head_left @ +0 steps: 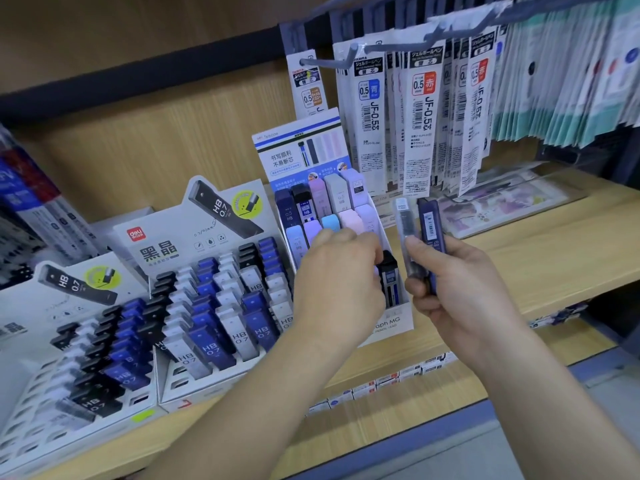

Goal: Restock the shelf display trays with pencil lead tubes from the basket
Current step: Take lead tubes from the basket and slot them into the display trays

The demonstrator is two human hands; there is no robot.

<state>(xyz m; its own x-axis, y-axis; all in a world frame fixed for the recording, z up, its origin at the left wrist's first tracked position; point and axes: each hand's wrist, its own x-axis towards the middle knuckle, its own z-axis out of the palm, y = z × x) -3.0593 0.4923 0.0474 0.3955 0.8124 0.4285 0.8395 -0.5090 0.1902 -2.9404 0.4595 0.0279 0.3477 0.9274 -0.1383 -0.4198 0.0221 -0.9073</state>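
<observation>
Bright, even light, probably from overhead; shadows soft and faint. Mild sheen on hanging refill packets (424, 109). Centre fairly sharp: display tray (207, 216) print legible. Blurred: left-edge stock (31, 209) and far-right packets (588, 81). Front edge of shelf (554, 244) bows, wide-angle distortion toward corners.

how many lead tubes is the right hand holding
2: a clear grey tube and a navy tube, side by side and upright in the right hand. Others may hide behind its fingers.
</observation>
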